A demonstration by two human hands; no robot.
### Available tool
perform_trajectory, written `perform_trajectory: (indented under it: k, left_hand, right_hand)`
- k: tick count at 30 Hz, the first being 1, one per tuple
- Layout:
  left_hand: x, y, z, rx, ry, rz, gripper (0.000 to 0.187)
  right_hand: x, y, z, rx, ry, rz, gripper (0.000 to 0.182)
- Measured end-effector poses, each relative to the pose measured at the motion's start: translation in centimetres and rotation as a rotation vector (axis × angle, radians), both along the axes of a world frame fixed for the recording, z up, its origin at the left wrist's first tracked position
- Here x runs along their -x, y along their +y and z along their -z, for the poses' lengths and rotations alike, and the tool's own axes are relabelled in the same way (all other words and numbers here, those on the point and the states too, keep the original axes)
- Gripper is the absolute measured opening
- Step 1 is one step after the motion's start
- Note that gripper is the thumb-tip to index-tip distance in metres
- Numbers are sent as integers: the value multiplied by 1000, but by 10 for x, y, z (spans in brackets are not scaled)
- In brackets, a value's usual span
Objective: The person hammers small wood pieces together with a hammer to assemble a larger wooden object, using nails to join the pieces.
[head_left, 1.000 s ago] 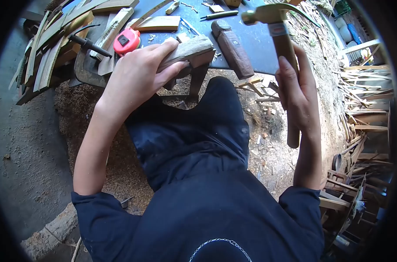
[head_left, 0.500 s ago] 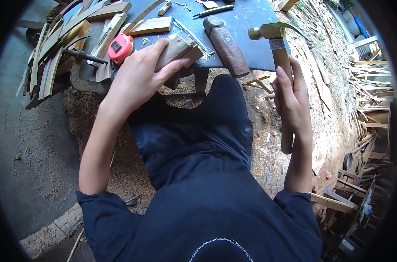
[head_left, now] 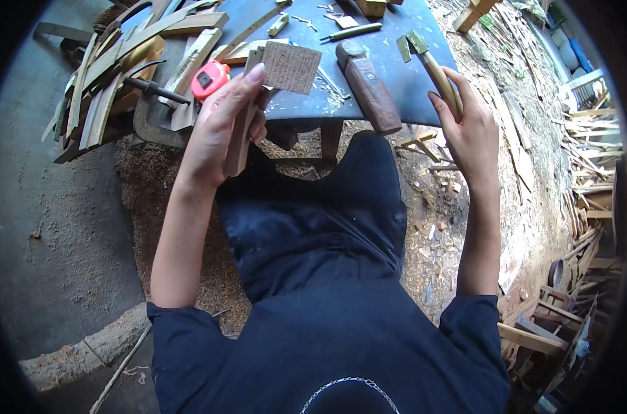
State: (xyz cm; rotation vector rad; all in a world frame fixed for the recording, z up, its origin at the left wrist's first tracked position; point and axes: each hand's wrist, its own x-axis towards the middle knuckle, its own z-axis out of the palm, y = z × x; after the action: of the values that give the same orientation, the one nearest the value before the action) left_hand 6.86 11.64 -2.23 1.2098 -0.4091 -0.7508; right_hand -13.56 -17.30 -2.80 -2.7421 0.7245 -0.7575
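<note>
My left hand [head_left: 223, 127] is wrapped round a wooden piece [head_left: 239, 141], raised at the near edge of the table. A flat, rough-faced wood block [head_left: 291, 67] stands out from the top of that piece, beside my thumb. My right hand [head_left: 468, 124] grips the wooden handle of a hammer [head_left: 434, 72], whose metal head lies over the table's right part. Between the hands, a dark wooden mallet-like block [head_left: 370, 90] rests on the table. A red tape measure [head_left: 210, 79] sits just left of my left fingers.
The blue-grey table [head_left: 417, 103] carries a green-handled tool [head_left: 353, 32], small offcuts and shavings. Wood strips [head_left: 130, 52] are piled at the left, near a metal clamp [head_left: 151, 127]. More scrap wood [head_left: 593, 165] lies on the ground at the right.
My left hand has turned upright with the wooden piece, showing the block's flat face. The hammer has tilted, its head now pointing up and left. The whole view has shifted slightly.
</note>
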Motion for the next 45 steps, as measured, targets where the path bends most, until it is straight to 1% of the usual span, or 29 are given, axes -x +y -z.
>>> perform_trajectory:
  k: [3,4,7,8,11,12,15,18,20,21,22,23,25,26,30,31,33,36,39,41,42,45]
  left_hand:
    - [0,8,4,129,116,0,34]
    - [-3,11,8,195,145,50,35]
    - [1,11,8,375,252,55,31]
    - [-3,13,10,434,257,110,34]
    - [-6,9,11,585,306,166,37]
    - [-8,8,14,659,339,182,54]
    - [-11,6,15,750,380,232,57]
    - [-14,11,13,761,360,269,62]
    - [-17,18,15,765,392,234,59]
    - [-20,21,17,767,410,218,59]
    - [-22,23,21,813,381,228,59]
    - [-23,26,23,801,363,192,58]
    - [-23,36,25,776,325,119,57]
    - [-27,43,31,758,254,97,54]
    - [-25,53,33,787,247,57,54]
    - [-23,55,33,796,253,56,54]
    - [-20,58,35,801,251,55,55]
    - [-15,64,39,776,225,35,58]
    - [-10,74,41,733,203,-10,62]
    - [-8,79,42,728,197,-17,64]
    - [-8,81,42,717,198,-35,64]
    - [-7,87,40,672,186,-100,62]
  right_hand:
    - [-12,-14,3,156,98,71,41]
    - [-16,-17,3,179,135,79,42]
    - [-25,-21,1,236,203,62,44]
    - [-29,-21,1,236,236,63,46]
    - [-38,-20,3,247,225,38,45]
    - [-41,-19,3,250,222,30,45]
    - [-47,-17,4,252,219,21,42]
    - [-48,-15,4,244,215,25,40]
    - [-48,-13,5,222,192,10,39]
    - [-49,-12,5,232,154,-8,39]
    - [-50,-11,6,243,116,-22,39]
    - [-50,-9,5,254,79,-35,38]
    - [-54,-1,-1,305,-13,-77,37]
    - [-58,5,-5,330,-60,-99,37]
    - [-80,30,-21,232,-155,-267,34]
    - [-87,38,-26,157,-98,-305,35]
    - [-105,48,-25,206,-59,-434,37]
    - [-145,60,-18,184,-1,-556,40]
    - [-192,70,-3,300,78,-534,48]
    - [-219,77,4,374,163,-508,51]
    - [-236,77,16,409,210,-473,55]
    - [-251,87,18,437,326,-463,54]
